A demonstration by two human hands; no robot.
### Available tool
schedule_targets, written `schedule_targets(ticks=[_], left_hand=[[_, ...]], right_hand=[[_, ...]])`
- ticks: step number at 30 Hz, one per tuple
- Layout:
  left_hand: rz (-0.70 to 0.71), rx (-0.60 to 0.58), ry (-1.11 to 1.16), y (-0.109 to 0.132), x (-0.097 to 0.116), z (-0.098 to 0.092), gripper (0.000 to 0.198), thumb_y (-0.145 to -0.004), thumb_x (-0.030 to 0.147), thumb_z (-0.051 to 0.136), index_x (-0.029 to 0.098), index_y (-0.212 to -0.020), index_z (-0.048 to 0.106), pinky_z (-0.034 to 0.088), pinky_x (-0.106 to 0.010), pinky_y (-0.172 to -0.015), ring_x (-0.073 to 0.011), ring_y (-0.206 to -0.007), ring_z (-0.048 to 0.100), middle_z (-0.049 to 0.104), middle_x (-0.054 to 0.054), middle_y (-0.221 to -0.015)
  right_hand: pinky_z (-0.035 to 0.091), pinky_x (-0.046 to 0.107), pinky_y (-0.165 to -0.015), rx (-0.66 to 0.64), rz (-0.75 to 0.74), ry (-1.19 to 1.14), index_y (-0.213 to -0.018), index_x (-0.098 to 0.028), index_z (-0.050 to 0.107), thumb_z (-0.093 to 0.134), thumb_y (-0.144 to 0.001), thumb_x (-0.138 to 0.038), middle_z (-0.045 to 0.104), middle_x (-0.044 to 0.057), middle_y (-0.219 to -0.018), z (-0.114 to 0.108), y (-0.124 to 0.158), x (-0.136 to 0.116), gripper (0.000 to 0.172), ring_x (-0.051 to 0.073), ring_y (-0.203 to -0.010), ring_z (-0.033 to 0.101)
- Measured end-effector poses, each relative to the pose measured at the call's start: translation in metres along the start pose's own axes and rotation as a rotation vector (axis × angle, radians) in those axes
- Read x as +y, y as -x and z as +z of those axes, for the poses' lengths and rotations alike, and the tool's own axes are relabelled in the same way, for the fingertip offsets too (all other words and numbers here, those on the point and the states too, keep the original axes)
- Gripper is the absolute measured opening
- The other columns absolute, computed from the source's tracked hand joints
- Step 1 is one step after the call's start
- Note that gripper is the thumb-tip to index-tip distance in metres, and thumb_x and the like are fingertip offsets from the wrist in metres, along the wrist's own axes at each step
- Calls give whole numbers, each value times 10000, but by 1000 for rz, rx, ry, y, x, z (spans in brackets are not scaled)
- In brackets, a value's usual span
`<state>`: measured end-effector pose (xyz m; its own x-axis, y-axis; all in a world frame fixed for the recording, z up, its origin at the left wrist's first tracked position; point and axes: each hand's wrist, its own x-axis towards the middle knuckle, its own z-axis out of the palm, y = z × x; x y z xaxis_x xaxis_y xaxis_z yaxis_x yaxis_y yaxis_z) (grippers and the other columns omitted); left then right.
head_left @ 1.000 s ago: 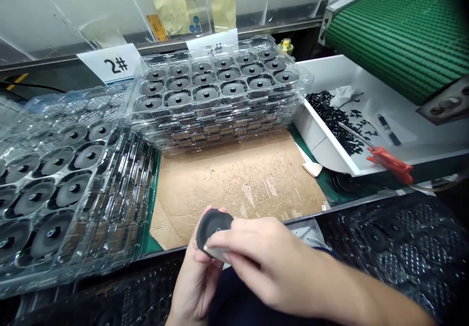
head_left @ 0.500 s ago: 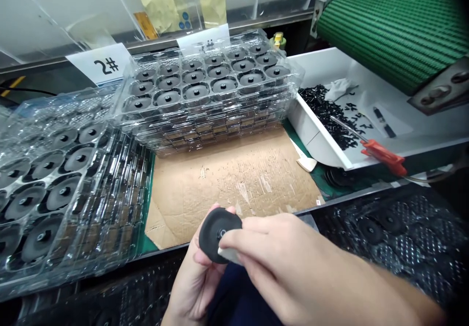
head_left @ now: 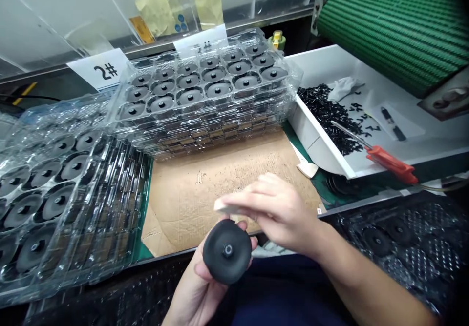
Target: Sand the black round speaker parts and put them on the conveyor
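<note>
Disc (head_left: 232,265) held in left hand (head_left: 205,292), right hand (head_left: 276,209) just beyond

The disc (head_left: 227,255) in the left hand (head_left: 205,294) is black, with a grey ring at its hub. The piece (head_left: 222,206) in the right hand (head_left: 276,211) is off-white. Beyond both hands, the cardboard (head_left: 198,189) is brown with paler scuffs. Right of the right hand, the bin (head_left: 309,126) is white, its small parts (head_left: 324,113) are black, and the tool handle (head_left: 391,164) is orange-red; farther up, the conveyor belt (head_left: 395,23) is green with dark parallel stripes. Left of the left hand, the tray stack (head_left: 119,189) is colourless and transparent.
</note>
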<state>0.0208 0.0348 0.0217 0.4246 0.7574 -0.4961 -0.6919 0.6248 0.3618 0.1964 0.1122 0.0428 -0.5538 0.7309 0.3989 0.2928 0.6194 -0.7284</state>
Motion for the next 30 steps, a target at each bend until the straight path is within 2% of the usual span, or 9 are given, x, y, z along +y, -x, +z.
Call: schedule_targets(ticks=[3,6,10,15,18,22,26,30], left_hand=[[10,0,28,0,-1,2,564,-545,428,757,341,-1088,631,497,-289,-865,-232,-976,644,659,-7,-1154],[-15,6,35,-4,-1,3,542,-566,433,743,330,-1087,637,504,-285,-851,-250,-997,634,670,-26,-1127],[-38,-5,40,-14,1,7,529,-598,428,730,303,-1102,635,496,-281,-869,-272,-1049,605,672,-40,-1124],[-77,-16,70,-30,5,20,517,-638,448,700,257,-1114,635,479,-293,-904,-289,-1112,561,619,-73,-1213],[-77,-3,70,-40,4,27,523,-644,423,709,235,-1126,627,473,-291,-906,-287,-1101,569,608,-88,-1225],[-60,0,78,-54,-5,32,578,-652,393,711,266,-1197,567,494,-297,-862,-292,-1080,583,608,-101,-1220],[-47,18,90,-66,-15,32,596,-627,395,728,318,-1193,560,455,-357,-934,-296,-1087,577,575,-77,-1264],[-51,37,29,-78,-14,37,604,-630,388,726,344,-1204,542,476,-349,-901,-279,-1053,598,534,-66,-1302]], right_hand=[[425,230,-684,83,352,-10,-1137,-255,589,481,-894,-175,656,-4,-965,1,22,20,278,110,-790,568],[460,227,-663,79,509,37,-1127,-251,599,465,-888,-163,660,6,-957,16,51,41,288,121,-793,588],[473,275,-696,89,503,110,-1091,-216,632,475,-862,-161,674,32,-859,47,81,69,283,162,-796,600],[451,309,-761,173,483,188,-1089,-180,628,433,-871,-180,673,67,-902,69,90,83,292,183,-817,608],[437,298,-742,194,461,213,-1079,-171,628,415,-873,-189,669,69,-862,72,89,83,298,183,-797,607],[399,283,-654,198,440,219,-1050,-166,641,403,-860,-212,662,59,-785,71,89,82,307,173,-709,591],[355,284,-566,225,482,222,-920,-152,668,395,-847,-240,617,45,-621,72,86,81,296,174,-582,556],[380,276,-546,263,541,185,-815,-168,658,408,-834,-249,629,46,-632,69,79,81,263,182,-579,572]])
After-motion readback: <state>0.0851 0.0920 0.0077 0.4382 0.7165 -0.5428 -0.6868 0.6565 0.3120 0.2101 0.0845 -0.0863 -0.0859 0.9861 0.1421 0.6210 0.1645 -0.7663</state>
